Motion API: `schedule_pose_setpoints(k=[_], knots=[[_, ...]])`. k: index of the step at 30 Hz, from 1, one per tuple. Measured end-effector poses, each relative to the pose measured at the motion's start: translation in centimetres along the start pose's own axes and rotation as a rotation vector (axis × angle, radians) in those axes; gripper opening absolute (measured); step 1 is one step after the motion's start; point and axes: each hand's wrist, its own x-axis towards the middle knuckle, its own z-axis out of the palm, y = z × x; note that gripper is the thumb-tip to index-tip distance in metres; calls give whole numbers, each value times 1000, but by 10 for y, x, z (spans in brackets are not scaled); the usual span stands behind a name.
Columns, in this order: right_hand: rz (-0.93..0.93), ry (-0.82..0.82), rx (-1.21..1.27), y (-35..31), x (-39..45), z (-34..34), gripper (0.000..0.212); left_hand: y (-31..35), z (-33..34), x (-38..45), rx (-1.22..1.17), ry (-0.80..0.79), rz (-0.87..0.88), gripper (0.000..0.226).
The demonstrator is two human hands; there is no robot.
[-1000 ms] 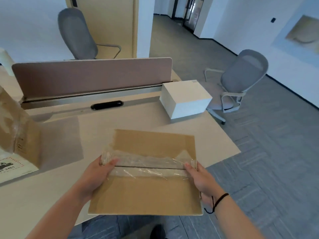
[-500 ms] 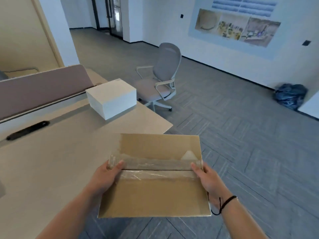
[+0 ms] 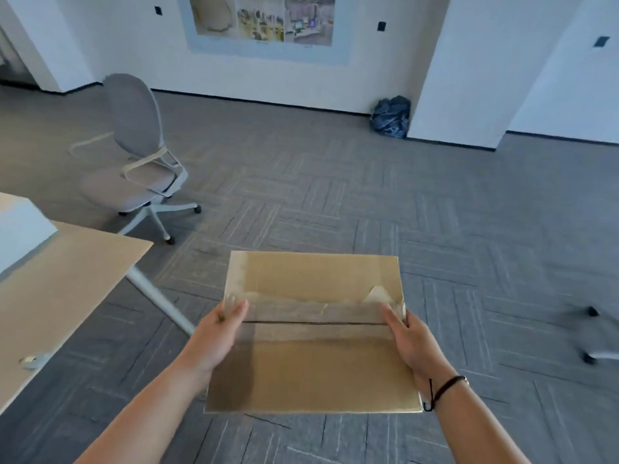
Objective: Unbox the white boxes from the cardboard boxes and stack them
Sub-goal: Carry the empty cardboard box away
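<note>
A brown cardboard box (image 3: 315, 360) with clear tape along its top seam hangs over the grey floor, held between both hands. My left hand (image 3: 214, 336) grips its left side, thumb on the taped top. On the right side my right hand (image 3: 410, 343) grips the box, thumb on top; a black band circles that wrist. A white box (image 3: 20, 232) stands on the desk (image 3: 63, 283) at the far left, partly cut off by the frame edge.
A grey office chair (image 3: 140, 155) stands on the carpet behind the desk corner. A white desk leg (image 3: 157, 299) slants down near the held box. A dark blue bag (image 3: 392, 117) lies by the far wall. Another chair's casters (image 3: 591, 333) show at the right.
My view has swung right, away from the desk toward the open floor. The cardboard box has come with me, off the desk, still held in both hands.
</note>
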Motion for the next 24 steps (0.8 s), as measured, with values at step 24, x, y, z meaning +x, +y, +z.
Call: schedule_pose_setpoints(k=[24], knots=[[101, 590, 101, -12, 184, -403, 28, 228, 491, 213, 244, -607, 198, 27]])
